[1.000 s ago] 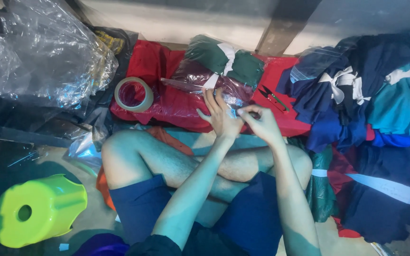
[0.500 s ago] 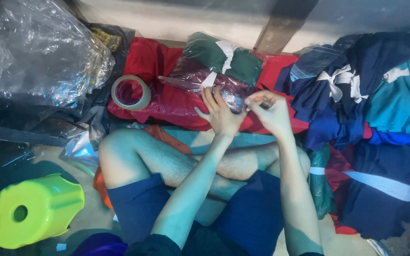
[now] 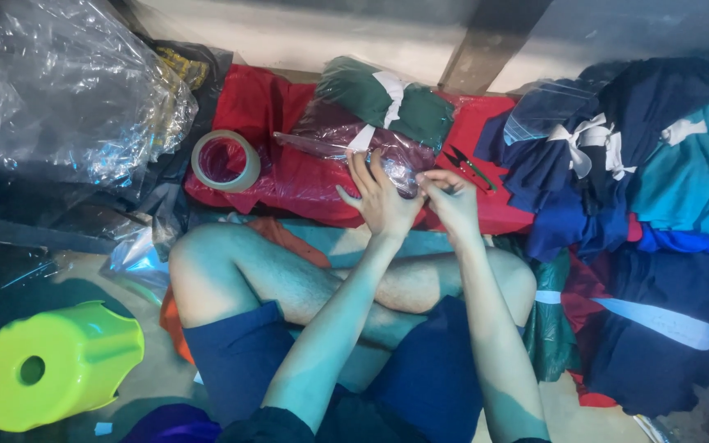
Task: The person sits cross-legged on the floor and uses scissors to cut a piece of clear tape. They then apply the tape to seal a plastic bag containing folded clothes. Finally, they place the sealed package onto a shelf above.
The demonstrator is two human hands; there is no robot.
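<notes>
I sit cross-legged on the floor. My left hand [image 3: 379, 197] lies flat, fingers spread, on a clear plastic bag holding a maroon garment [image 3: 346, 135]. My right hand [image 3: 451, 197] is beside it, fingertips pinched at the edge of that bag, seemingly on a strip of clear tape. The bag rests on red bagged garments [image 3: 289, 176]. A green folded garment with a white tie [image 3: 387, 98] lies on top just beyond. A roll of clear tape [image 3: 226, 161] sits to the left on the red pile.
Small green-handled snips [image 3: 471, 166] lie on the red pile right of my hands. A heap of navy and teal garments [image 3: 650, 164] fills the right side. Crumpled clear plastic [image 3: 67, 90] lies top left, and a lime-green plastic stool [image 3: 51, 365] lies bottom left.
My right hand rose and swung right half a second ago, then came back down beside my left hand at the bag's edge. My left hand stayed put.
</notes>
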